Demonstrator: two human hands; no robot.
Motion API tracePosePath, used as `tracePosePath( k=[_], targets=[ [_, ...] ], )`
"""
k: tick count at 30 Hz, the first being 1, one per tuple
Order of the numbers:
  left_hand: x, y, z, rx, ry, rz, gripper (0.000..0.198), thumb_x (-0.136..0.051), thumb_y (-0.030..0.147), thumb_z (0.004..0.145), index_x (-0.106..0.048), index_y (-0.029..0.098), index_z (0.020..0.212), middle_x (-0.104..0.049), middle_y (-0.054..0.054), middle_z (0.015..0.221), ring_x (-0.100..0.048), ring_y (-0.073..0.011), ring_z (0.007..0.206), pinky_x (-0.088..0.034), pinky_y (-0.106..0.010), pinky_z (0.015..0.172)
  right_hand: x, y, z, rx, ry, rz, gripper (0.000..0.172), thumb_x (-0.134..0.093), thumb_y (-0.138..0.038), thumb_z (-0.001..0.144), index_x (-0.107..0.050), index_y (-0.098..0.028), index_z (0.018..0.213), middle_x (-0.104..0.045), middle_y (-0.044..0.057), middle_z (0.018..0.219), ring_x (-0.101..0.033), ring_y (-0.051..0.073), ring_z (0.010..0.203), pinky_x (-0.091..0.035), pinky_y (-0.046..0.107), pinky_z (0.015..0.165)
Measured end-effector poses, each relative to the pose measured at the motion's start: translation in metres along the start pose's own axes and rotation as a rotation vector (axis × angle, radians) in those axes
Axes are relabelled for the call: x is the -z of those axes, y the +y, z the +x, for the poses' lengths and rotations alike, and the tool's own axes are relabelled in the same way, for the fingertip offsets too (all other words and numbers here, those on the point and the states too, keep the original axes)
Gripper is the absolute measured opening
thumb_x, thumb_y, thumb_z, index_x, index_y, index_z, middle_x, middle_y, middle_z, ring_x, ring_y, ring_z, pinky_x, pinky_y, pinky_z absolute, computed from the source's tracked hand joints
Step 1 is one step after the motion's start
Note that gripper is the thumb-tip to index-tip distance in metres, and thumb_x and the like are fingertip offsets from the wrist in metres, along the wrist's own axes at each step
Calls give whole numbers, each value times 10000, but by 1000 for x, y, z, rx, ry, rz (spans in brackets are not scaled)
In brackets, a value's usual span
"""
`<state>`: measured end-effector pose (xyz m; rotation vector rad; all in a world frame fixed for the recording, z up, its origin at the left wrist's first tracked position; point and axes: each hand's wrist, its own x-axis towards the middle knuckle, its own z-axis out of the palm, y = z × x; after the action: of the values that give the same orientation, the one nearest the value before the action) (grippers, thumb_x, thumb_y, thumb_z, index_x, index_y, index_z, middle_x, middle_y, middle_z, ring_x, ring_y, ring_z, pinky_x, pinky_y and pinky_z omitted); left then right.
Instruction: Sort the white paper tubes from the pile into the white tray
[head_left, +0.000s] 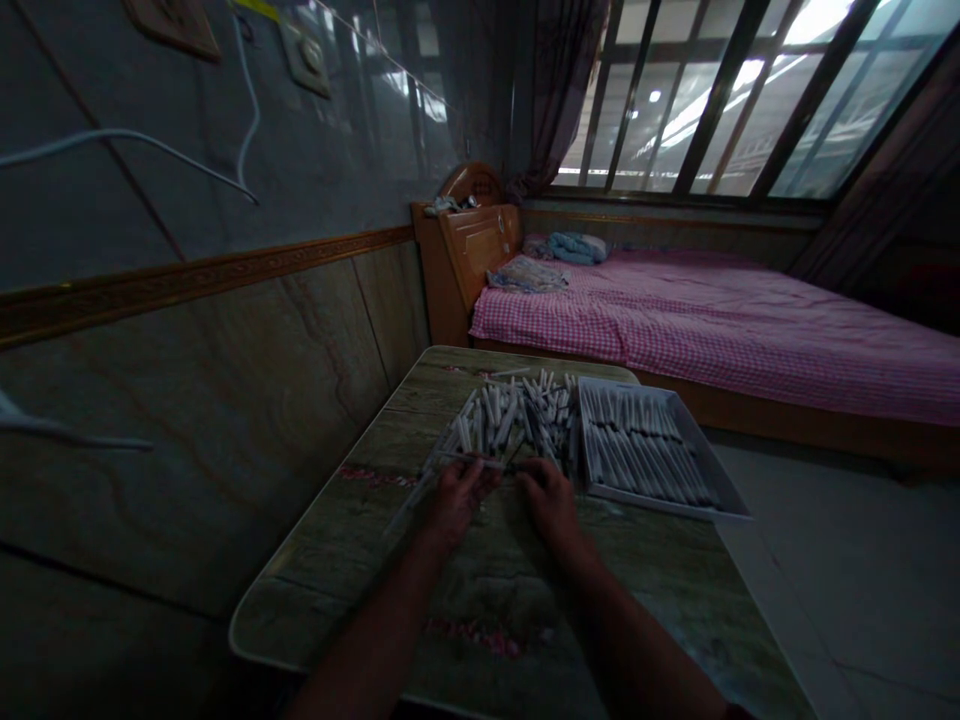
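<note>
We look down at our two bare hands, the left hand (454,505) and the right hand (551,505), held close together but not touching, at the near edge of a loose heap of white tubes (510,420) on a table (360,570). The fingers of the left hand (472,480) curl toward a few tubes at the front of the heap, and one long tube (409,505) sticks out past that hand toward the table's left side. The fingers of the right hand (536,482) bend down at the edge of the heap. The picture is dim, so we cannot tell whether either hand is gripping a tube.

Just right of the heap, a shallow white tray (660,502) sits on the table, holding neat rows of more tubes (637,445) lying side by side. The table has a wood-grain top with pinkish marks on it.

The table stands against a wall of stone-look panels (225,400), with a white cable (127,140) running along the wall above. Beyond the table is a bed with a pink checked sheet (720,320), a wooden headboard (480,240), a folded cloth (525,273) and a blue bundle (574,247). Behind the bed is a barred window (720,100) with a curtain (559,90).
</note>
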<state>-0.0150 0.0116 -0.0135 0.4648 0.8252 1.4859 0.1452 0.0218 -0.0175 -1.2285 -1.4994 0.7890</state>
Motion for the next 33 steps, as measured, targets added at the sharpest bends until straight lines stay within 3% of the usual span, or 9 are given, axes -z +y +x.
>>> tracePosePath(
  k=[12, 24, 33],
  targets=[
    [-1, -1, -2, 18, -26, 51, 407, -875, 294, 602, -599, 176, 877, -743, -26, 806, -736, -203, 787, -584, -331, 770, -5, -10, -4, 0, 21, 76, 181, -588, -335, 735, -713, -208, 765, -729, 32, 751, -660, 195, 732, -516, 286, 677],
    [-5, -3, -3, -10, 20, 155, 483, -895, 351, 527, -588, 172, 854, -732, -21, 774, -727, -190, 699, -574, -289, 665, -3, -5, -6, 90, -17, -7, 180, -572, -319, 765, -715, -210, 771, -721, 48, 776, -650, 195, 750, -507, 295, 712],
    [-9, -1, -6, -36, 38, 180, 477, -896, 379, 515, -600, 158, 816, -736, -32, 736, -724, -196, 670, -569, -291, 643, -3, -6, -6, 21, -46, 0, 188, -563, -345, 814, -686, -205, 829, -714, 37, 788, -650, 194, 757, -497, 285, 683]
  ],
)
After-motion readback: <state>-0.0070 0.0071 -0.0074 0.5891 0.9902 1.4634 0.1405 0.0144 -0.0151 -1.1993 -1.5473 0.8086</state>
